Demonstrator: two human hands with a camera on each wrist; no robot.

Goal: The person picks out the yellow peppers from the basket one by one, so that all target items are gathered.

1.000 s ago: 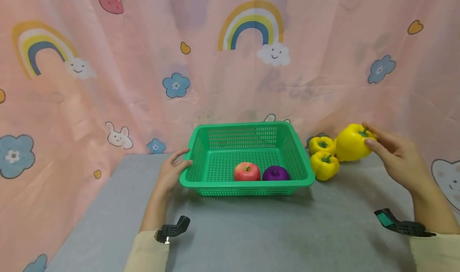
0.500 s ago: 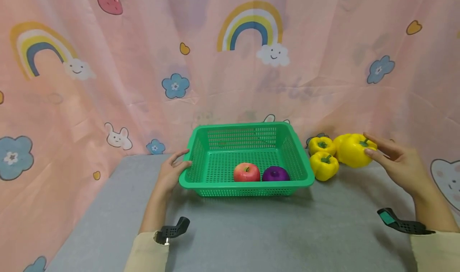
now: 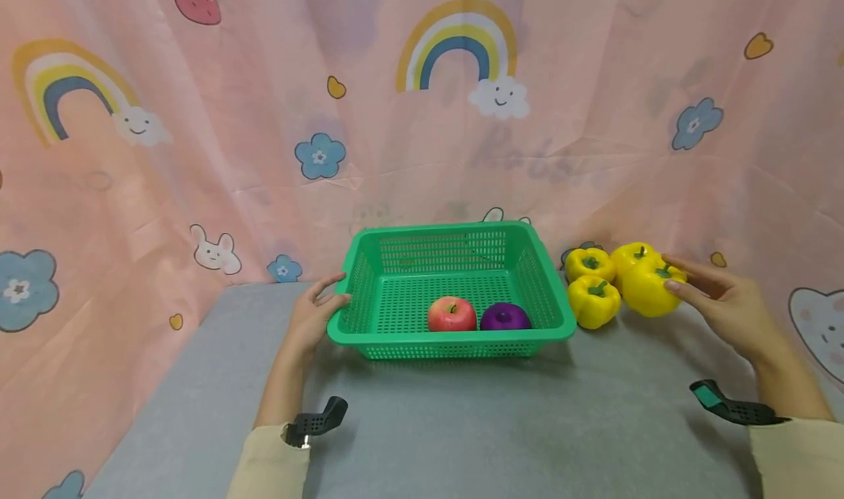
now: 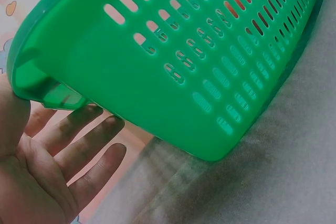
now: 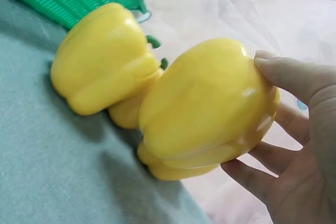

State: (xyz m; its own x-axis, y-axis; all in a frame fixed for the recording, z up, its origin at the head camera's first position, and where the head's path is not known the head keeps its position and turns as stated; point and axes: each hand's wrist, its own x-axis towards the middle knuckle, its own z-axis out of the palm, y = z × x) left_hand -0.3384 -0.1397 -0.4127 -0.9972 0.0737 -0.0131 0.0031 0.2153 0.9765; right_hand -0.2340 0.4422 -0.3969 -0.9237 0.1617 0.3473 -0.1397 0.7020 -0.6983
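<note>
My right hand (image 3: 735,305) pinches a yellow bell pepper (image 3: 649,291) between thumb and fingers, at the right of the table. In the right wrist view this pepper (image 5: 210,103) hides part of another one behind it. Three more yellow bell peppers stand close by: one behind (image 3: 631,256), one at the back left (image 3: 590,263) and one at the front left (image 3: 595,305). My left hand (image 3: 311,319) holds the left rim of a green plastic basket (image 3: 455,338), thumb over the rim. The left wrist view shows its other fingers (image 4: 89,153) spread below the rim.
A red apple (image 3: 452,314) and a purple round fruit or vegetable (image 3: 505,316) lie in the front of the basket. The grey table (image 3: 501,426) reaches back to a pink printed curtain (image 3: 264,118).
My right hand has lowered the bell pepper and brought it forward, so the pepper behind it shows. The left hand and the basket have stayed in place.
</note>
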